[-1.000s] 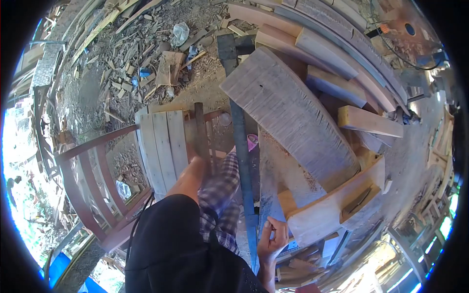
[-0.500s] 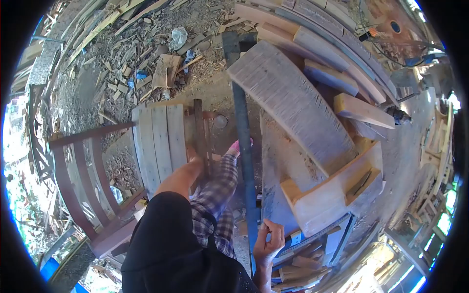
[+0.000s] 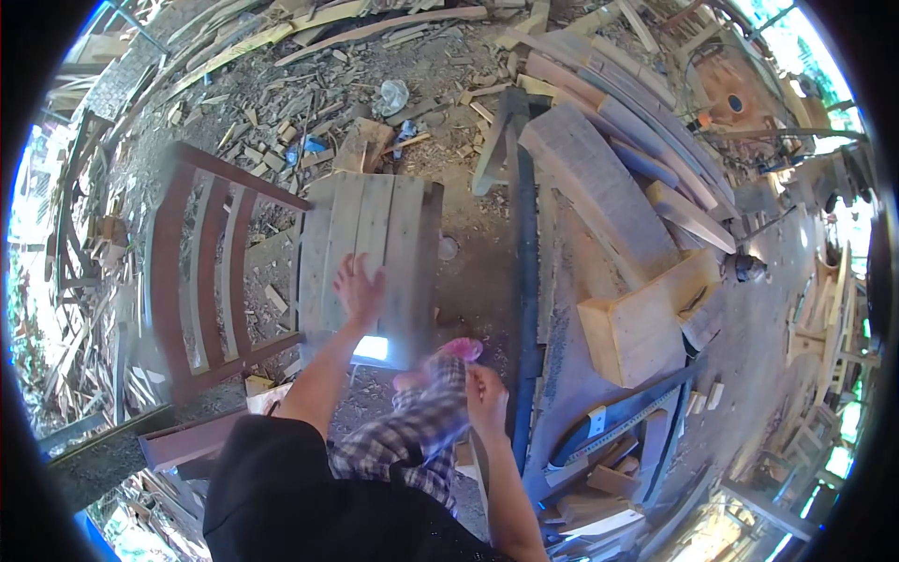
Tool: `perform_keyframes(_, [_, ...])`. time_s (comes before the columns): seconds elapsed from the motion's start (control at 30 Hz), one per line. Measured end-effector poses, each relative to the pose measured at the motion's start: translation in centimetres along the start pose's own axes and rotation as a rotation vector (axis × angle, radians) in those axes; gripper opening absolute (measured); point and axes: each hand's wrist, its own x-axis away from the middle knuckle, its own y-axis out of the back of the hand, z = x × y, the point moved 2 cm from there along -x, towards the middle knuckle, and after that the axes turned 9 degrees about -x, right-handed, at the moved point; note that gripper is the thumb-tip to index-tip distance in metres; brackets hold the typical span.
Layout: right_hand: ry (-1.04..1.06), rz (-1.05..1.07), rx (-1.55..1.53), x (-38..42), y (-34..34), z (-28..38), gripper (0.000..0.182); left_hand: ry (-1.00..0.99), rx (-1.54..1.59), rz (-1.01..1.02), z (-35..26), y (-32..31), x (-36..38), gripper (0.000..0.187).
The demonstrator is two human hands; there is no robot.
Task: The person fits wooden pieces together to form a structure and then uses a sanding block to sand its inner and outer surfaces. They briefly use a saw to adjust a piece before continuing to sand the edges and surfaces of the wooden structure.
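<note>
A wooden chair with a slatted seat (image 3: 398,234) and a reddish-brown slatted back (image 3: 213,272) stands to the left of my legs. My left hand (image 3: 359,290) is over the seat boards with its fingers spread, apparently resting on them. Just above my checked trousers is my right hand (image 3: 487,403), its fingers pinched together. Whatever they may hold is too small to make out. The right hand is near the dark edge of the workbench (image 3: 526,318) and apart from the chair.
On the bench lie a wide grey plank (image 3: 599,192), a pale wooden block (image 3: 632,342) and several stacked boards (image 3: 646,122). Offcuts (image 3: 609,482) fill a space below. Wood scraps and a clear plastic bag (image 3: 391,96) litter the ground beyond the chair.
My left hand has come from the seat's front edge onto its boards, and its fingers now show. My right hand has moved up and left, off the bench. The view has shifted.
</note>
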Motion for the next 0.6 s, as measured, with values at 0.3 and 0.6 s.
perform_keyframes(0.3, [0.301,0.174,0.277,-13.4,-9.8,-7.5,0.04,0.091,-0.226,0.049,6.8,-6.0,2.3,0.078])
perform_keyframes(0.6, [0.872,0.544,0.779,-22.1,-24.3,-18.5,0.093,0.03,-0.26,0.005,5.7,-4.5,1.8,0.07])
